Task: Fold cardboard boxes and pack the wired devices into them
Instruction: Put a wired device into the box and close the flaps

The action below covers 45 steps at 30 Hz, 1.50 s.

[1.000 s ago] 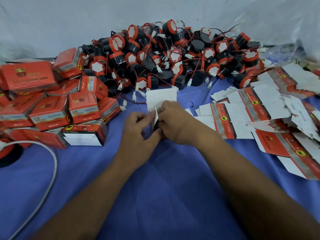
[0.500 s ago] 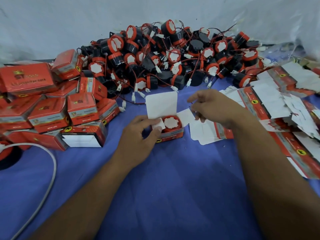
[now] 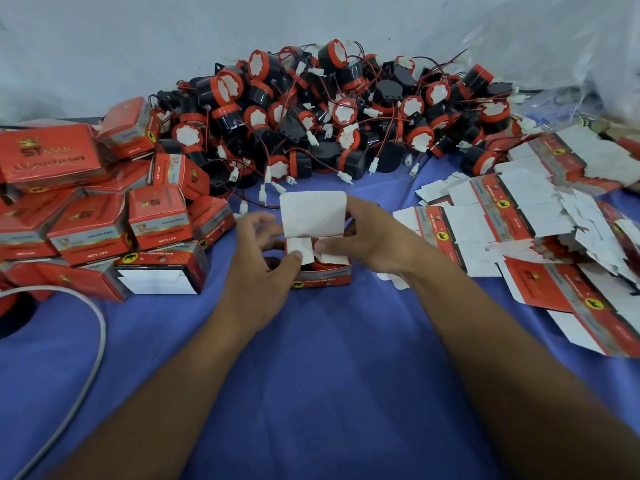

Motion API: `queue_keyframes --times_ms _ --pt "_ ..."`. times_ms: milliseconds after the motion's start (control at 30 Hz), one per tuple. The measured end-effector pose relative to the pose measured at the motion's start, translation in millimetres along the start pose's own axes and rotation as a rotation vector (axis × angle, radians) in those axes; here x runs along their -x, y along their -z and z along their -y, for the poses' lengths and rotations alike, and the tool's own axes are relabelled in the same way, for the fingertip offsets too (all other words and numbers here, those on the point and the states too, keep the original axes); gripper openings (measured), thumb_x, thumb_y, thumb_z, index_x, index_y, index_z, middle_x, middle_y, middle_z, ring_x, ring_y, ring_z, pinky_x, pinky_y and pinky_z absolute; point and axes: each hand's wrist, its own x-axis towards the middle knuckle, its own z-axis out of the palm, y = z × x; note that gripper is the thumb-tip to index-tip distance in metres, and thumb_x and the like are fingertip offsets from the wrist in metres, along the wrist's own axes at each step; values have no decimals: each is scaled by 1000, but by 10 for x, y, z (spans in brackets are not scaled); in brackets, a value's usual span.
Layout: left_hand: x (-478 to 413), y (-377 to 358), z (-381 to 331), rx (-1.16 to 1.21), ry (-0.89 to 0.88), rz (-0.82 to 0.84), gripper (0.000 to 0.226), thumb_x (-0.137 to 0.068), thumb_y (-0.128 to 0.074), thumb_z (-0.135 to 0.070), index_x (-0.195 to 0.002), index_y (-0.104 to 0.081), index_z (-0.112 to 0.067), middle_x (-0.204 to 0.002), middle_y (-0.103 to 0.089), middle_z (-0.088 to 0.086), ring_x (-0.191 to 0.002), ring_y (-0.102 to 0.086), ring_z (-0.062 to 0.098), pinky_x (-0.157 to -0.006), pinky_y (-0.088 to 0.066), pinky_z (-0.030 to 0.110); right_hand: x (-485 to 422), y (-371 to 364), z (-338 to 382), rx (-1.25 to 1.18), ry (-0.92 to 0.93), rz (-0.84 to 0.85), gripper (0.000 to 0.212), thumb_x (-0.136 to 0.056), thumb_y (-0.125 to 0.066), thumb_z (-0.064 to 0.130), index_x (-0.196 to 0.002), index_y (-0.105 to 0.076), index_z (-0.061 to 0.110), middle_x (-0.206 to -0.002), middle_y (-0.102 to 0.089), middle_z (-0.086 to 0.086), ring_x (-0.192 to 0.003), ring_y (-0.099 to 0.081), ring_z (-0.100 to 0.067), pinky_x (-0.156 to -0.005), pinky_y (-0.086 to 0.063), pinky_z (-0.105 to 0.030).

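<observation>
A: Whereabouts of the open box (image 3: 322,276)?

B: Centre of the blue tablecloth (image 3: 311,375), between both hands, with the red front face turned toward the near edge. Loaded with one wired device (image 3: 313,264), only a red rim showing under the flaps.

A: Left hand (image 3: 259,271)?

B: At the box's near-left corner, pressing the left side flap (image 3: 298,249) down with the thumb. Remaining fingers loosely curled, blurred, apparently off the card.

A: Right hand (image 3: 375,245)?

B: Clasping the box's right side, with the thumb on the right side flap (image 3: 332,253) and the fingers behind the lid's right edge.

A: And the lid flap (image 3: 313,213)?

B: Upright, white inner face toward the near side. Hinged on the far wall, long edge running left to right. Just far of both thumbs, so probably due to tip nearward over the side flaps. Better placed for that push: the right hand.
</observation>
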Motion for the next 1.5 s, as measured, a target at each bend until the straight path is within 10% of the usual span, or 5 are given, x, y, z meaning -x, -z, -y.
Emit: queue_keyframes --times_ms 200,367,633,867,1500 --pt "-14 27 -44 -58 -63 13 37 -93 -66 -9 -107 -60 -42 -109 -65 -18 -103 -63 6 -81 -57 38 -15 4 -32 181 121 -30 18 -87 -78 24 -103 -69 25 -96 -63 10 -84 -58 1 -73 -44 -12" --pt "-11 10 -56 -152 -74 -17 21 -92 -63 -4 -105 -68 -19 -113 -65 -4 -107 -61 12 -85 -54 46 70 72 -12 179 13 176 57 -79 -66 70 -127 -64 40 -119 -61 21 -112 -57 1 -98 -45 -26" --pt "18 33 -123 -80 -57 74 35 -81 -49 -15 -111 -64 -24 -124 -60 -5 -114 -54 1 -89 -47 18 77 97 -58 79 11 150 43 -85 -78 41 -125 -65 38 -119 -63 24 -109 -62 -1 -90 -56 -26" --pt "3 30 -74 -167 -91 46 26 -94 -66 -19 -120 -65 -20 -127 -60 -7 -120 -55 7 -96 -52 37 33 53 -120 18 30 75 40 -84 -79 38 -122 -69 35 -116 -67 24 -110 -63 3 -86 -50 -13" --pt "-34 116 -99 -510 -198 161 36 -99 -58 -18 -135 -59 -12 -152 -42 -4 -141 -34 7 -116 -25 18 22 -126 -131 97 29 161 39 -107 -46 26 -146 -51 27 -160 -24 10 -144 -23 5 -119 -27 -27"
